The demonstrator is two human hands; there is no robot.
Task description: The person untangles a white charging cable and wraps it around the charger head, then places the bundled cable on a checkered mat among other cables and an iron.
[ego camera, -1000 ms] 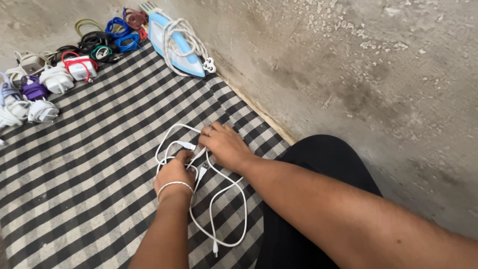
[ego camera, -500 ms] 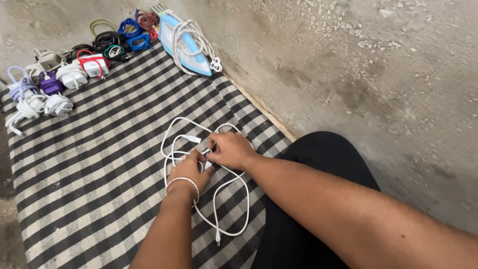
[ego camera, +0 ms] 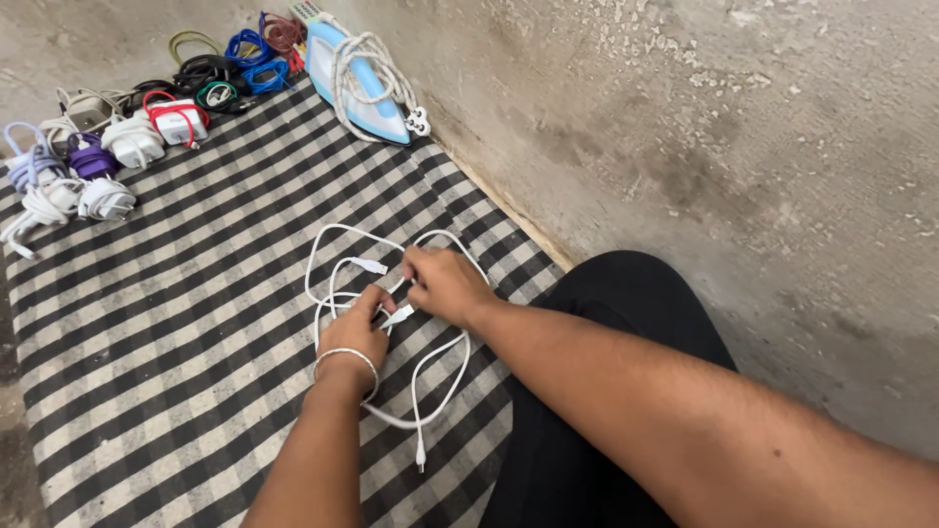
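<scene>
Both my hands on the white cable (ego camera: 430, 376)

My left hand (ego camera: 354, 332) and right hand (ego camera: 442, 284) pinch its loops on the checkered cloth (ego camera: 196, 323); beyond the cable, chargers (ego camera: 108, 156) and a blue iron (ego camera: 360, 88) line the cloth's far edge.

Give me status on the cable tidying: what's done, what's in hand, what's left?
Done: a row of coiled cables and chargers lies at the cloth's far edge, beside an iron with its cord wrapped round it. In hand: left hand and right hand grip a loose white cable. Left: its loops and free end lie spread on the checked cloth.
</scene>
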